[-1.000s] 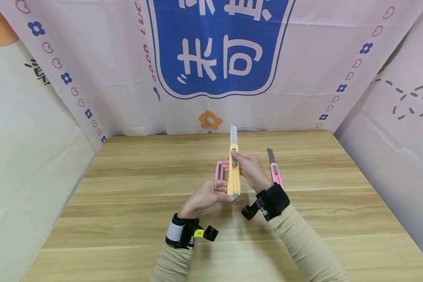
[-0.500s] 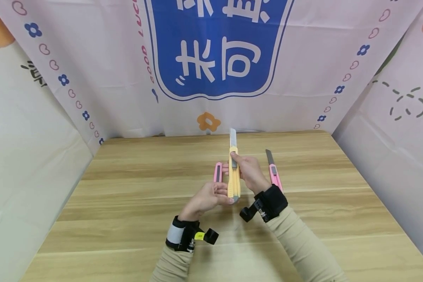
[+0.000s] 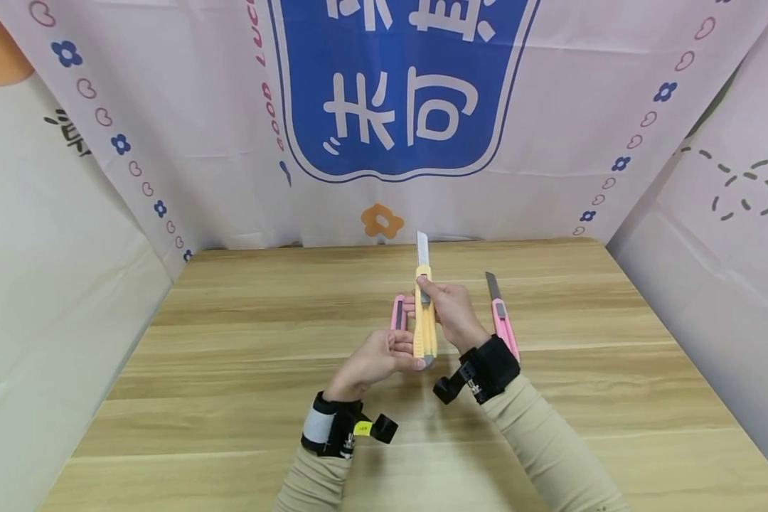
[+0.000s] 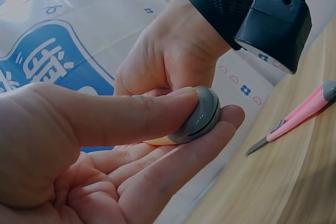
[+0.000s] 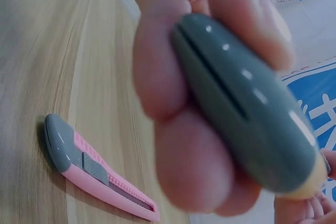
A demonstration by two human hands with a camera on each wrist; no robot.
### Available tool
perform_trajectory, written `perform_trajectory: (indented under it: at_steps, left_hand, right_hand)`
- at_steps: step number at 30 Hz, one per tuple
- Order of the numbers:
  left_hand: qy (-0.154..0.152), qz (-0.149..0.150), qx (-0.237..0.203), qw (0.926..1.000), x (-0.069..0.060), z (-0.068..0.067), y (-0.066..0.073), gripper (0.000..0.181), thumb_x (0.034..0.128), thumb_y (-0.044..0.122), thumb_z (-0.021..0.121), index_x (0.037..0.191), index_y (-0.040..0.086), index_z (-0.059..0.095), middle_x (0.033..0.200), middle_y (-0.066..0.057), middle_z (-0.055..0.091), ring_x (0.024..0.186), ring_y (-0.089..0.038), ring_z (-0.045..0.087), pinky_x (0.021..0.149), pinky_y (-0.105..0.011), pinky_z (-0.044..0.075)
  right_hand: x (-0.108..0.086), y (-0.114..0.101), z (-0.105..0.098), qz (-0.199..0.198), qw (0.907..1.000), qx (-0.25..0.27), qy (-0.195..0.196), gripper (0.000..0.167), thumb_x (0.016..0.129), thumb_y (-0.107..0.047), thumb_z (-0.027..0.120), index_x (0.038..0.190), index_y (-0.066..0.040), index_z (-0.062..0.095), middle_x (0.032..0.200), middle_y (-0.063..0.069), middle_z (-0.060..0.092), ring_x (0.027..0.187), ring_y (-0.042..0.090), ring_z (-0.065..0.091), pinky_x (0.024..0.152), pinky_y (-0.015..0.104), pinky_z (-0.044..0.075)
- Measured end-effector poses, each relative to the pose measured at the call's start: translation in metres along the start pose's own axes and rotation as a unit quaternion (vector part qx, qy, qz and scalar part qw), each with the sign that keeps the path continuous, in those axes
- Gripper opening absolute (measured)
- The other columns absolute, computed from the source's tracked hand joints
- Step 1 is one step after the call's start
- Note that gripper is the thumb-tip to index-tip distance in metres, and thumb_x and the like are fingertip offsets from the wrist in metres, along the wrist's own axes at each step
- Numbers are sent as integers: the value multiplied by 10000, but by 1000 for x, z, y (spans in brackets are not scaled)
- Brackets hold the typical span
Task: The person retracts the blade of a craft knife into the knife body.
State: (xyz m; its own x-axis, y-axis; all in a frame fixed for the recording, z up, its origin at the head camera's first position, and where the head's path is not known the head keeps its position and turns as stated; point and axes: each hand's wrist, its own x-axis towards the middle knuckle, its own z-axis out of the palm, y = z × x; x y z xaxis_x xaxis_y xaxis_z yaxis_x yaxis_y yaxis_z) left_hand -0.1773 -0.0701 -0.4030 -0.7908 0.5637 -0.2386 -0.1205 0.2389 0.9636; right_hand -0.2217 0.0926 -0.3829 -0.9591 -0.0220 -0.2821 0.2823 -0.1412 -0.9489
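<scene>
In the head view, a yellow utility knife (image 3: 425, 334) is held up over the table with its blade extended away from me. My left hand (image 3: 370, 355) pinches its grey end cap (image 4: 202, 116) between thumb and fingers. Higher on the body, my right hand (image 3: 457, 316) grips the knife, its thumb on the grey slider. A pink utility knife (image 3: 399, 313), partly hidden by the hands, lies on the left; no blade sticks out of it. Right of my right hand lies another pink utility knife (image 3: 503, 327) with its blade out, its rear end partly covered by the wristband.
The wooden table (image 3: 230, 341) extends around both hands. A printed cloth (image 3: 230, 178) stands behind it, with more cloth at both sides. A black wrist camera strap (image 3: 496, 366) sits on the right wrist, another strap (image 3: 333, 423) on the left.
Both hands keep nearly the same hold on the yellow knife. The right wrist has shifted slightly left, showing more of the right pink knife. The head view has moved a little.
</scene>
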Motion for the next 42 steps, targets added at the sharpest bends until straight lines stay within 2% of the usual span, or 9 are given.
perform_trajectory:
  at_steps: [3, 7, 14, 21, 29, 36, 39, 42]
  left_hand:
    - [9, 0, 16, 10000, 0, 0, 0, 365, 870, 51, 664, 1215, -43, 591, 1102, -202, 712, 857, -48, 674, 847, -209, 568]
    - [13, 7, 24, 10000, 0, 1, 0, 347, 866, 46, 666, 1196, -43, 602, 1080, -193, 720, 842, -44, 670, 830, -203, 565]
    - [19, 18, 30, 10000, -1, 1, 2, 356, 866, 40, 665, 1203, -50, 594, 1094, -211, 712, 864, -66, 687, 865, -233, 580]
    - [26, 15, 18, 10000, -2, 1, 1, 344, 856, 28, 669, 1188, -40, 607, 1079, -198, 717, 862, -81, 691, 866, -247, 583]
    - [-63, 44, -49, 10000, 0, 1, 1, 361, 858, 10, 660, 1205, -61, 592, 1110, -222, 709, 904, -100, 705, 883, -258, 589]
    - [-122, 77, -134, 9998, 0, 1, 1, 360, 851, -11, 653, 1197, -81, 584, 1101, -239, 704, 862, -78, 696, 866, -251, 592]
    - [-114, 71, -181, 9997, 1, 2, 1, 365, 848, -21, 649, 1201, -84, 579, 1103, -241, 702, 864, -82, 698, 866, -253, 593]
    - [-91, 3, -223, 9997, 0, 2, 2, 378, 845, -17, 653, 1214, -66, 582, 1112, -228, 704, 888, -101, 707, 880, -260, 591]
  right_hand:
    - [0, -1, 0, -49, 10000, -18, -24, 481, 985, -294, 543, 1205, 133, 571, 704, -25, 738, 660, 78, 718, 778, 309, 620]
    - [0, -1, 0, -140, 9999, -63, -37, 492, 979, -278, 556, 1211, 155, 554, 677, -37, 730, 643, 72, 713, 779, 314, 618]
    - [-1, 0, 0, -230, 9996, -173, 32, 478, 976, -267, 561, 1199, 156, 567, 662, -60, 711, 650, 65, 709, 697, 248, 624]
    - [-1, 2, -1, -225, 9990, -269, 272, 459, 963, -268, 583, 1197, 127, 586, 699, -80, 708, 779, 113, 729, 684, 194, 605]
    - [-2, 0, -2, -269, 9991, -273, 206, 437, 967, -255, 578, 1180, 125, 595, 688, -74, 714, 686, 63, 711, 692, 205, 611]
    - [-4, -1, -4, -225, 9990, -333, 208, 422, 966, -219, 579, 1219, 119, 577, 748, -79, 692, 725, 53, 693, 694, 189, 597]
    - [-5, -1, -4, -218, 9990, -344, 198, 412, 967, -210, 578, 1225, 112, 577, 818, -23, 709, 741, 56, 697, 714, 197, 605]
    - [-4, 0, -3, -223, 9990, -338, 208, 404, 968, -214, 576, 1219, 102, 586, 1023, 138, 724, 763, 51, 697, 727, 195, 604]
